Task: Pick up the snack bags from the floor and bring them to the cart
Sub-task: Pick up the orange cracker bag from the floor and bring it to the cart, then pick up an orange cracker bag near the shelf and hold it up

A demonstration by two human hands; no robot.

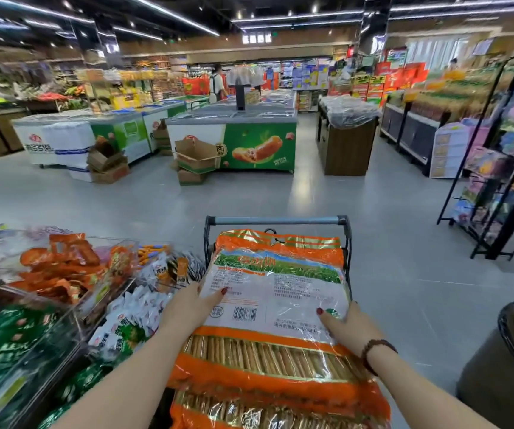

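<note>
Left hand [187,305] and right hand [350,331] clamp orange cracker bag [275,274] by its side edges, thumbs on top, above cart [275,220].

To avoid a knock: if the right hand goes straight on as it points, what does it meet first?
Probably the cart at its right post, beyond the snack bag that the right hand grips; depth is unclear.

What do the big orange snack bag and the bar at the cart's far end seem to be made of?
The snack bag looks like thin glossy plastic film: it wrinkles, shines, and biscuits show through a clear part. The cart bar seems metal, matt grey-blue; possibly a plastic sleeve.
</note>
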